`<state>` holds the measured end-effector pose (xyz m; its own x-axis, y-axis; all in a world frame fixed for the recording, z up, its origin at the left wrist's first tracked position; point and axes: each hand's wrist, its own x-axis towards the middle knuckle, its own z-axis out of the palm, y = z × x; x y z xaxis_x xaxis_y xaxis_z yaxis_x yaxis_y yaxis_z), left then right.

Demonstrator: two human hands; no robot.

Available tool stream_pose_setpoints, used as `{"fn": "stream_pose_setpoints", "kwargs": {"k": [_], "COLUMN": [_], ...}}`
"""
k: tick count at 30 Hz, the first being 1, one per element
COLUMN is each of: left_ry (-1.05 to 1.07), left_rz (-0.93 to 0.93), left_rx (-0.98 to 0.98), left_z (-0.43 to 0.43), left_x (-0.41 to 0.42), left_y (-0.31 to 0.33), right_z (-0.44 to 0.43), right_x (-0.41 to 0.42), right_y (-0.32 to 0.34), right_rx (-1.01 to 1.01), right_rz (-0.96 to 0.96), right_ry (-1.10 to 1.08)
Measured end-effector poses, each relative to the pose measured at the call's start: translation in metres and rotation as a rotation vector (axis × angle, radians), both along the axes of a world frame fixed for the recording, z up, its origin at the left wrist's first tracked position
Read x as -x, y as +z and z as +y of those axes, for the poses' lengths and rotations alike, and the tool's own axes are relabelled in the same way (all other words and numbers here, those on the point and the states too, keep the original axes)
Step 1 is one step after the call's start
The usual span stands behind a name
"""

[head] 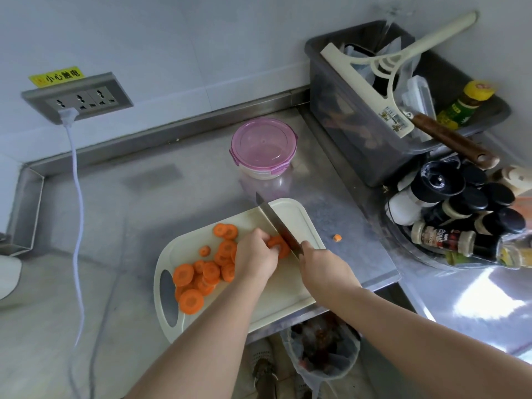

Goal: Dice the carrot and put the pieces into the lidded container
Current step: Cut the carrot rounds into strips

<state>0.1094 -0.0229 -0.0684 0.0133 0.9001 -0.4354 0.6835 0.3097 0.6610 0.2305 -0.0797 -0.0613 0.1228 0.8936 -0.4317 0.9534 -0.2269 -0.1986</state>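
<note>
Carrot rounds (201,272): stiff, light, probably slippery; best pinned flat from above. Heap lay at nine o'clock on the board (288,286); left hand (254,259) pinched some in its fingers (260,235) under the knife (276,223), right hand (322,269) gripped its handle. Lidded container (263,146), twelve o'clock, shut.

wall socket (77,99), white cable (78,185), spice jars (460,210), grey tub (345,110)

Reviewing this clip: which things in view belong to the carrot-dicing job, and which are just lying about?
Job: orange carrot slices, cream plastic cutting board, steel-bladed knife gripped by the right hand, left hand holding slices at the blade, round pink-lidded container, closed.
Lying about: grey plastic bin, cream squeegee, black-capped spice jars, yellow-capped bottle, white power cable.
</note>
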Motion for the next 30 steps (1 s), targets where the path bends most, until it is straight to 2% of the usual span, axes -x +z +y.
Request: {"fn": "stream_pose_setpoints", "kwargs": {"k": [5,7,9,12,13,15,18,20,22,30], "left_ry": [0.0,-0.02,0.018,0.233,0.243,0.036,-0.564,-0.784,-0.815,-0.793], "left_rz": [-0.025,0.031,0.099,-0.021,-0.055,-0.045,0.143,0.314,0.383,0.365], "left_rx": [0.031,0.001,-0.155,-0.534,-0.633,-0.693,-0.548,-0.435,-0.368,-0.326], "left_z": [0.0,0.001,0.006,0.019,0.025,0.034,0.03,0.021,0.015,0.014], "left_x": [0.002,0.004,0.012,0.028,0.032,0.034,0.024,0.015,0.011,0.009], "left_y": [0.001,0.005,0.015,0.048,0.06,0.077,0.08,0.074,0.067,0.056], "right_z": [-0.003,-0.007,-0.011,-0.017,-0.018,-0.019,-0.02,-0.022,-0.024,-0.021], "right_x": [-0.01,-0.016,-0.024,-0.046,-0.053,-0.067,-0.077,-0.076,-0.077,-0.078], "right_y": [0.01,0.015,0.02,0.026,0.025,0.025,0.028,0.03,0.028,0.032], "right_rx": [-0.077,-0.121,-0.203,-0.39,-0.452,-0.553,-0.603,-0.621,-0.621,-0.583], "right_rz": [0.01,-0.038,-0.079,-0.155,-0.185,-0.182,-0.151,-0.142,-0.138,-0.151], "right_ry": [0.036,0.078,0.13,0.233,0.286,0.412,0.591,0.644,0.677,0.685]}}
